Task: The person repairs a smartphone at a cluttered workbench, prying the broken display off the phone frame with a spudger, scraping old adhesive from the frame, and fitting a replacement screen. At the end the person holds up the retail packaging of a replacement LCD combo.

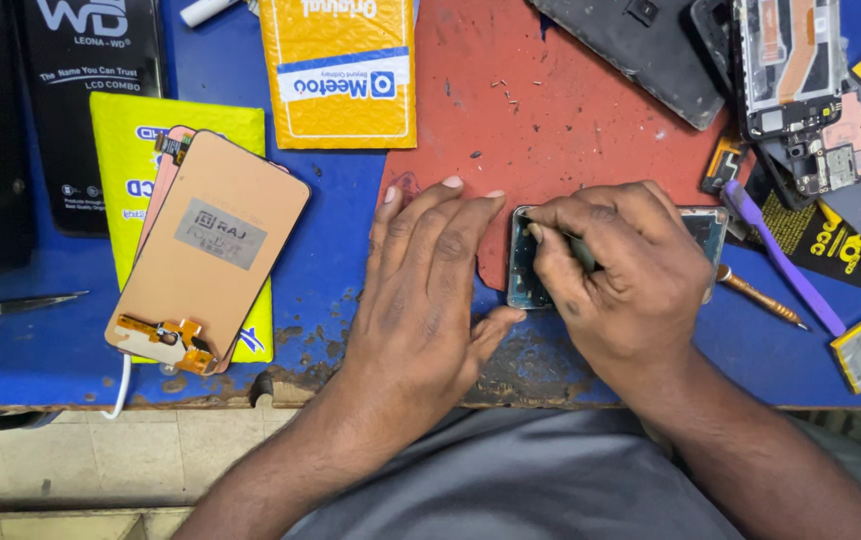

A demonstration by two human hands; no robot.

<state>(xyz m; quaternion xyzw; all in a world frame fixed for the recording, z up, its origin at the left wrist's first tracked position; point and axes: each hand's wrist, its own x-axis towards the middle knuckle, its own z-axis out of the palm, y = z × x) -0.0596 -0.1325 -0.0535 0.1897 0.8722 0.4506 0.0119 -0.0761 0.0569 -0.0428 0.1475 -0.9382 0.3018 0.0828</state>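
Pinching a thin tool, the right hand works inside the open phone frame; left hand lies flat, empty.

Orange padded envelope top centre; copper-backed screen panel on yellow packet.

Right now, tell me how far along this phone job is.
Done: the phone frame lies opened on the red mat, and a loose circuit board sits at upper right. In hand: the left hand rests flat beside the frame while the right hand works a thin tool along its left edge. Left: the replacement screen lies unfitted at left.
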